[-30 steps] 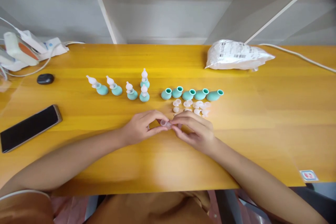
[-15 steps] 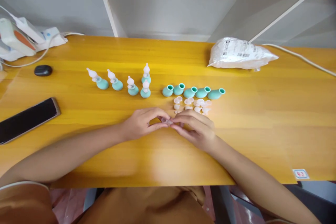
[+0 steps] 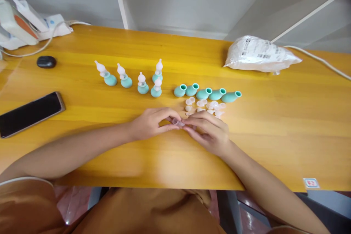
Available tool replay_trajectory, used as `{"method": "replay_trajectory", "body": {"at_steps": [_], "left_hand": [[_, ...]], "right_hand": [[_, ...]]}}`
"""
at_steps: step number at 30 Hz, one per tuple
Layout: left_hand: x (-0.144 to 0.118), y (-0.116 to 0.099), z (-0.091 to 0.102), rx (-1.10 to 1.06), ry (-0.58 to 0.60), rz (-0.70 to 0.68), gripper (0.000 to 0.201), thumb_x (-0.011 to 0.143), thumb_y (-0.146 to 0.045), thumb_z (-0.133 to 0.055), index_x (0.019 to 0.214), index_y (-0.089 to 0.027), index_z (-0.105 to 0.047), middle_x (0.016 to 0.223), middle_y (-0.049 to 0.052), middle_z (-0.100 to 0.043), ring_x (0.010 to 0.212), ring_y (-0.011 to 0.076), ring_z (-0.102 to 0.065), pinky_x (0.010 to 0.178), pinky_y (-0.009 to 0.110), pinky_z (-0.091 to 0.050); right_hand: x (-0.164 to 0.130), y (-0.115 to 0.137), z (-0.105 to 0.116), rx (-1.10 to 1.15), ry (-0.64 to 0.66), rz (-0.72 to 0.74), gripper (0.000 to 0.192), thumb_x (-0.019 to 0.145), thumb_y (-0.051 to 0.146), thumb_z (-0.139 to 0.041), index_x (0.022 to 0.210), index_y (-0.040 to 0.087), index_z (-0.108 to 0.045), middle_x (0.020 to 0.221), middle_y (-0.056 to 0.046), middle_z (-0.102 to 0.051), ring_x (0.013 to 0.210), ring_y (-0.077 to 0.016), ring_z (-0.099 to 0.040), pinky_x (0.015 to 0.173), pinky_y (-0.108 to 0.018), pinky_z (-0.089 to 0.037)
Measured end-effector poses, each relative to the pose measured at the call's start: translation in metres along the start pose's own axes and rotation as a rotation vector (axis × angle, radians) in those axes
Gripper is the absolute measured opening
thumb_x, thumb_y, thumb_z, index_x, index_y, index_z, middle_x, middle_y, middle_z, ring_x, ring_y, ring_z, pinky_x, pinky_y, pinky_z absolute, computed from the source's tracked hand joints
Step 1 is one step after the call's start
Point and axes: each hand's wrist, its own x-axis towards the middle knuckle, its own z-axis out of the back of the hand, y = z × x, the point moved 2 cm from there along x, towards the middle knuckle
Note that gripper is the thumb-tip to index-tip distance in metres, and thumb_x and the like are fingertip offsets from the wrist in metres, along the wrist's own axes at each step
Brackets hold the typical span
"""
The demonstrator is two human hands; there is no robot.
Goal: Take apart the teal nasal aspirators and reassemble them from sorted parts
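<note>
A small clear plastic aspirator piece (image 3: 176, 121) with a round open end is pinched between both hands above the desk. The fingertips of my left hand (image 3: 156, 123) are closed on its open-ended side. From the right, my right hand (image 3: 208, 129) pinches its narrow end; what exactly lies between those fingertips is partly hidden. Just beyond my right hand are several clear plastic parts (image 3: 201, 103), cups and tips set out in rows. Behind them lie several teal rubber bulbs (image 3: 204, 93) with open necks.
Several assembled nasal aspirators (image 3: 126, 81), teal bulbs with pale tips, stand at the left middle. A white plastic bag (image 3: 260, 55) lies at the back right. On the left are a phone (image 3: 31, 114), a black case (image 3: 46, 61) and a power strip (image 3: 56, 27) with cables.
The camera view has shifted slightly, so the desk items appear moved. Both hands keep hold of the clear piece, with its open end now a little more tilted.
</note>
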Motion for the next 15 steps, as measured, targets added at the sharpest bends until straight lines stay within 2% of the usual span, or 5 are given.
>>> {"method": "replay_trajectory", "body": {"at_steps": [5, 10, 12, 15], "left_hand": [[0.002, -0.002, 0.001, 0.01, -0.002, -0.049, 0.015, 0.106, -0.027, -0.078, 0.12, -0.021, -0.073, 0.11, 0.002, -0.085, 0.097, 0.0141, -0.081, 0.091, 0.024, -0.064], [0.002, -0.001, 0.0, 0.007, -0.012, -0.059, 0.019, 0.103, -0.023, -0.082, 0.119, -0.02, -0.074, 0.111, 0.001, -0.085, 0.099, 0.0138, -0.082, 0.093, 0.024, -0.065], [0.002, -0.003, 0.001, 0.014, -0.014, -0.061, 0.018, 0.104, -0.025, -0.08, 0.119, -0.019, -0.073, 0.11, 0.001, -0.085, 0.098, 0.0134, -0.082, 0.093, 0.024, -0.064], [0.003, -0.011, 0.001, 0.036, -0.024, -0.05, 0.021, 0.11, -0.034, -0.067, 0.119, -0.015, -0.072, 0.107, 0.0, -0.083, 0.098, 0.0127, -0.082, 0.094, 0.024, -0.063]], "right_hand": [[0.002, 0.001, 0.0, 0.052, -0.002, -0.029, 0.03, 0.106, 0.012, -0.077, 0.132, 0.024, -0.074, 0.107, -0.008, -0.079, 0.089, -0.0206, -0.078, 0.074, -0.033, -0.069], [0.003, 0.001, 0.0, 0.078, -0.001, -0.063, 0.027, 0.105, 0.013, -0.079, 0.128, 0.024, -0.074, 0.105, -0.007, -0.077, 0.078, -0.018, -0.074, 0.068, -0.032, -0.065], [0.004, 0.002, 0.001, 0.075, -0.005, -0.05, 0.024, 0.105, 0.012, -0.079, 0.126, 0.023, -0.074, 0.104, -0.007, -0.076, 0.08, -0.0184, -0.075, 0.07, -0.032, -0.065], [0.004, 0.007, 0.003, 0.053, 0.004, -0.023, 0.018, 0.106, 0.01, -0.075, 0.122, 0.018, -0.074, 0.104, -0.009, -0.076, 0.093, -0.0213, -0.078, 0.078, -0.031, -0.065]]}}
